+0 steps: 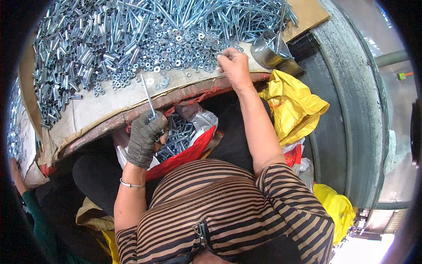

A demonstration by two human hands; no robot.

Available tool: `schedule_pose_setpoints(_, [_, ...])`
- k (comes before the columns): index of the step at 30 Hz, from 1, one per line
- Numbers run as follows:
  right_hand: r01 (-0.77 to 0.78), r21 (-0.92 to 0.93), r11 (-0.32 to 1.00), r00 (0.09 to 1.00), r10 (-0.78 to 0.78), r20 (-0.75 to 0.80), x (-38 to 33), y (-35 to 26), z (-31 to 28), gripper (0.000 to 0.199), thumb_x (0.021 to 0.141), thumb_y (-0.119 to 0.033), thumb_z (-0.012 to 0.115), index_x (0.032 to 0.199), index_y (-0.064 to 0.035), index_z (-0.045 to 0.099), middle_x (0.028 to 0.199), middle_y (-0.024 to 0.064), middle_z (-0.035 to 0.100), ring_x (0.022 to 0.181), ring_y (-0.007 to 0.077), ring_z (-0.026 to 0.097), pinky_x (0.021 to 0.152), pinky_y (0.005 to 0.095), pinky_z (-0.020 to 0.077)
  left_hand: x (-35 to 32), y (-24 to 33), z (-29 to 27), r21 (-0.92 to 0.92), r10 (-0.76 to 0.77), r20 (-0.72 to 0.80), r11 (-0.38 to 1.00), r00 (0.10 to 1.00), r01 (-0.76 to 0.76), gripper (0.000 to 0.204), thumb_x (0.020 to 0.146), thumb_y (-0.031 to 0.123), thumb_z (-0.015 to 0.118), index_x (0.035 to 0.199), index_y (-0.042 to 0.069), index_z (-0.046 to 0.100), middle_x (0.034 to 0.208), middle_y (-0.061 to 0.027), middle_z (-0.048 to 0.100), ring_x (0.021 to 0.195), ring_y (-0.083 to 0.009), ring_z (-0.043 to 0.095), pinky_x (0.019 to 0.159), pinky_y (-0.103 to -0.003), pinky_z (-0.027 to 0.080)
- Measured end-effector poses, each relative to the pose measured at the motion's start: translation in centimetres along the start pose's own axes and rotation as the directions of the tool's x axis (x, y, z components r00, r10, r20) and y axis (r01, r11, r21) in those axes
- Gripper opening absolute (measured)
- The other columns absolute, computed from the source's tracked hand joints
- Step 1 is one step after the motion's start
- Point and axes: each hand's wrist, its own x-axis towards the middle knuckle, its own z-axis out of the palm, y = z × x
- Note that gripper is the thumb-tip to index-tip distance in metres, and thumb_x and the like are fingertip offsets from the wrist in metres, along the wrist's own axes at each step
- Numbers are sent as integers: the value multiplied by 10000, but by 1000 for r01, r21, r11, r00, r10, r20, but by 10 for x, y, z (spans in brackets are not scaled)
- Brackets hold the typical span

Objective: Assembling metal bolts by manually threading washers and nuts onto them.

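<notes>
Head view: the tabletop, covered in worn cardboard, carries heaps of shiny steel tubes, long bolts and small flat washers. Below its edge, a red-rimmed bag holds more bolts. The gloved left hand is closed around a long bolt, stiff, smooth and probably slippery, best held by the shank. The bare right hand pinches among the washers, light and thin.
</notes>
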Motion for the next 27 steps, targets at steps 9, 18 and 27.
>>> schedule_pose_setpoints(9, [-177,378,909,983,185,14,0,-12,-28,97,821,-117,637,845,-39,583,666,6,581,506,74,530,412,176,362,-1,8,-1,14,-133,48,991,990,132,210,825,231,634,728,61,560,549,-5,494,442,-77,429,425,-210,296])
schedule_pose_setpoints(18, [-81,495,865,918,258,-302,52,-1,-78,98,826,-119,600,796,-29,577,664,75,608,487,141,543,381,244,373,0,-5,-8,32,-51,9,998,999,51,187,831,219,636,761,64,556,595,18,486,445,-62,434,421,-196,316])
schedule_pose_setpoints(27, [-217,477,852,961,273,-51,4,-21,-53,130,845,-137,618,888,-17,590,716,58,592,530,107,517,415,214,361,2,-2,-6,48,70,-14,996,997,-69,238,830,297,649,783,76,571,523,7,496,391,-60,393,381,-214,259])
